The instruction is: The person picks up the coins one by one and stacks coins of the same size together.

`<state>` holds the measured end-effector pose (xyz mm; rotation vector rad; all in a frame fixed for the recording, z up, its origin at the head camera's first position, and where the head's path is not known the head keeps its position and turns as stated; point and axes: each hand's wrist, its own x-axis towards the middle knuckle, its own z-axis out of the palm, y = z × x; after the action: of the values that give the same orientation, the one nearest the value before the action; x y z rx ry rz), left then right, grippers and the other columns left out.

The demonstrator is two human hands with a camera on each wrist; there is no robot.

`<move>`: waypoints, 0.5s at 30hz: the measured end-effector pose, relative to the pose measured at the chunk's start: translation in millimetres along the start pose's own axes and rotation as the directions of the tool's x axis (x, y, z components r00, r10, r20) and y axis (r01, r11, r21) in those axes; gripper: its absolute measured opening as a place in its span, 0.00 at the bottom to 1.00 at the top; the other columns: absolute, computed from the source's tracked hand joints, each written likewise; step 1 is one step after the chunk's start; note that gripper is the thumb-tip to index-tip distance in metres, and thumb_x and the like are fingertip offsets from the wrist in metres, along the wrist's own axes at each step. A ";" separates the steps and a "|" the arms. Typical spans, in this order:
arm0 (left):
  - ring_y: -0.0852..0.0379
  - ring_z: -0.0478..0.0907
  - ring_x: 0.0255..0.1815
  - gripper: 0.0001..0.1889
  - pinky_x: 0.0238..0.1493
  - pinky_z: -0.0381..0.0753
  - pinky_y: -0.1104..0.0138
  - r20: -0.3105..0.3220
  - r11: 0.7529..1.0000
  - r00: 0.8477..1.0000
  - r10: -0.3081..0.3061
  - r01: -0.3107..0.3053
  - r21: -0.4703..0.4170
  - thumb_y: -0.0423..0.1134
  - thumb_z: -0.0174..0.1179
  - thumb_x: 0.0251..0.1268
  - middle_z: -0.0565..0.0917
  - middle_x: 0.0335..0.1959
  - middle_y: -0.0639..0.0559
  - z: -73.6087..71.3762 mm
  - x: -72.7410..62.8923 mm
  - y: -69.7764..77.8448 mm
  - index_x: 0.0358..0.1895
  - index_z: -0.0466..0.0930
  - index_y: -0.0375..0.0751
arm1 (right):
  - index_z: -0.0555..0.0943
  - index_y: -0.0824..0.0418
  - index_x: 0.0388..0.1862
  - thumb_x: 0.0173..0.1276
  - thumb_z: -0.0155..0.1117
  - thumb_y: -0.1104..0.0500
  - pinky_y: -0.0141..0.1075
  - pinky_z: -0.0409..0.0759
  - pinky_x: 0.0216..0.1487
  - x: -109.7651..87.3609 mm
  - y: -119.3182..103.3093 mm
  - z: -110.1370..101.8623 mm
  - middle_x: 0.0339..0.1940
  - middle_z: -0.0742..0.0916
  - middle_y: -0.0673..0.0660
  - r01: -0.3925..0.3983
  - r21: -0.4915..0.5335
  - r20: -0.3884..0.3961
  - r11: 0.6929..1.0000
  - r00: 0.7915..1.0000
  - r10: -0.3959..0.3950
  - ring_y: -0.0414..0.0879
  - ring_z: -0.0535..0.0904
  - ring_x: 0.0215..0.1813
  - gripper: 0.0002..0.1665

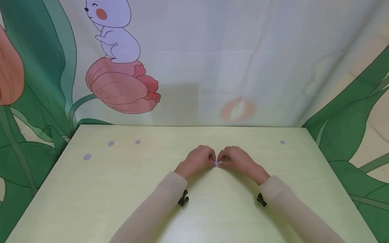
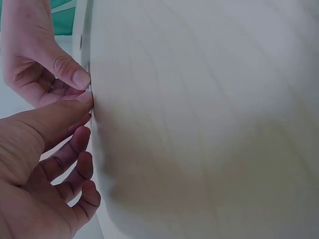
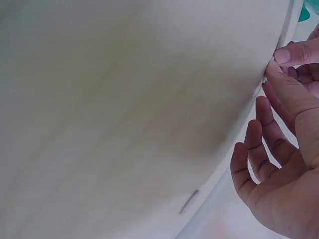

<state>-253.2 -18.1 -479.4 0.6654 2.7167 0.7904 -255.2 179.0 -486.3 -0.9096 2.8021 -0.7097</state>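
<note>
Near the middle of the table, a small pale lilac piece (image 1: 216, 164) sits between the fingertips of both hands, mostly covered by them. My left hand (image 1: 198, 161) pinches it from the left with thumb and forefinger. From the other side, the thumb and forefinger of my right hand (image 1: 240, 160) pinch it too. The fingertips of the two hands almost meet. In the left wrist view, the other fingers of the left hand (image 2: 45, 169) are loosely bent. Loosely bent as well are the spare fingers of the right hand (image 3: 284, 154) in the right wrist view.
Flat lilac spots lie on the pale wooden table (image 1: 106, 192): one spot (image 1: 87, 157) at the left, two (image 1: 110, 143) at the back left, one more spot (image 1: 282, 142) at the back right. Behind the table's far edge hangs a printed curtain (image 1: 188, 60).
</note>
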 end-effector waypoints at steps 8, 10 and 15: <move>0.56 0.77 0.38 0.05 0.44 0.79 0.63 -0.015 1.000 1.000 -0.011 0.011 0.006 0.37 0.73 0.61 0.84 0.33 0.55 -5.2 -0.9 -5.6 0.36 0.87 0.42 | 0.89 0.55 0.37 0.62 0.77 0.58 0.36 0.79 0.44 13.5 -8.5 -1.2 0.33 0.87 0.46 0.003 -0.041 0.025 0.999 1.000 -0.002 0.42 0.81 0.39 0.05; 0.56 0.77 0.38 0.05 0.44 0.78 0.62 -0.020 1.000 1.000 -0.015 0.015 0.009 0.37 0.73 0.61 0.83 0.32 0.54 -7.4 -1.2 -7.1 0.36 0.87 0.42 | 0.89 0.55 0.37 0.62 0.77 0.59 0.36 0.79 0.44 17.1 -11.0 -1.6 0.33 0.87 0.47 0.002 -0.030 0.029 1.000 1.000 -0.001 0.43 0.81 0.39 0.05; 0.56 0.76 0.36 0.05 0.43 0.78 0.63 -0.020 1.000 1.000 -0.011 0.011 -0.002 0.37 0.73 0.61 0.82 0.31 0.54 -8.4 -2.3 -12.4 0.35 0.86 0.41 | 0.89 0.54 0.36 0.62 0.77 0.59 0.34 0.78 0.43 23.3 -13.2 1.9 0.33 0.87 0.45 -0.030 -0.002 0.060 1.000 0.998 0.030 0.40 0.80 0.38 0.05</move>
<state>-258.5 -32.3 -479.2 0.6455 2.7349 0.8006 -266.8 155.4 -481.0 -0.8718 2.7579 -0.6653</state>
